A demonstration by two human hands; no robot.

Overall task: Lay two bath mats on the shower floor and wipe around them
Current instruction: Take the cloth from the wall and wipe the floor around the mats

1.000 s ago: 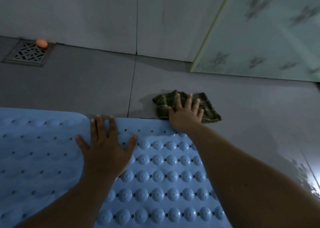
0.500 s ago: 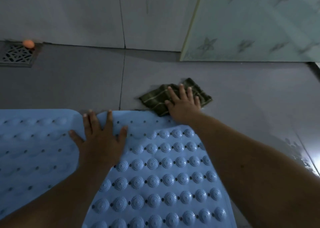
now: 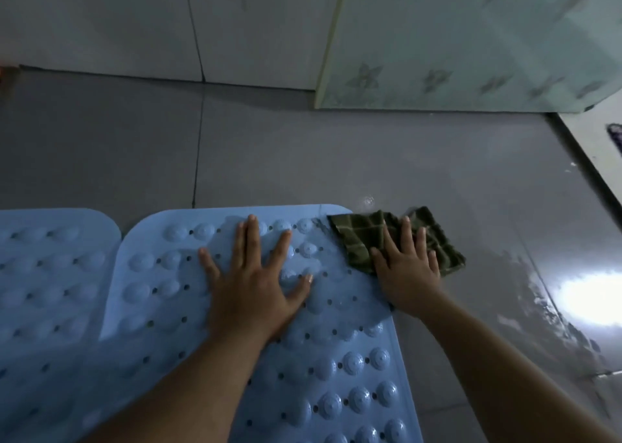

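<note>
Left of the right-hand bath mat [image 3: 161, 308], a second blue bath mat [image 3: 50, 274] is laid flat on the grey floor tiles [image 3: 269, 159], cut off by the frame edge; the two mats are seen just beside each other at their rounded far corners, and appear to overlap lower down, though blur makes that hard to judge. Both mats are covered with raised round studs and small holes. On the right-hand bath mat, near its far edge, the left hand [image 3: 255, 287] is pressed flat, palm down, fingers straight and spread, nothing gripped. At that mat's far right corner, a dark green checked cloth [image 3: 363, 237] is lying partly over the mat edge and mostly on the floor tiles. The right hand [image 3: 407, 267] is laid flat on the cloth, fingers straight and slightly apart, pressing it down rather than pinching it; its heel is set at the mat's right edge. Right of the mat, the tiles are seen wet and glossy, with a bright glare patch [image 3: 592, 298]. Beyond the mat, grey wall tiles [image 3: 134, 21] are met by the floor, and a pale green patterned panel [image 3: 471, 38] is stood to their right.
</note>
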